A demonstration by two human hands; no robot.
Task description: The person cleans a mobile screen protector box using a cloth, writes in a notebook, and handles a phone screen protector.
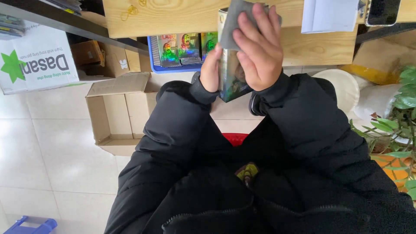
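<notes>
Even daylight, soft shadows, sharp focus (slight wide-angle bend at edges)

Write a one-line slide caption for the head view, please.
Left hand holds a shiny box while right hand presses a grey cloth on it, above an open cardboard box.

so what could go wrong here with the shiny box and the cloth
1. The left hand grips only one edge of the holographic box, held in the air off the wooden desk; pressure from wiping could knock it loose.
2. If it slips, it may fall onto the person's lap or the tiled floor and dent a corner.
3. The right hand presses the grey cloth hard against the thin box, which could crease it.
</notes>
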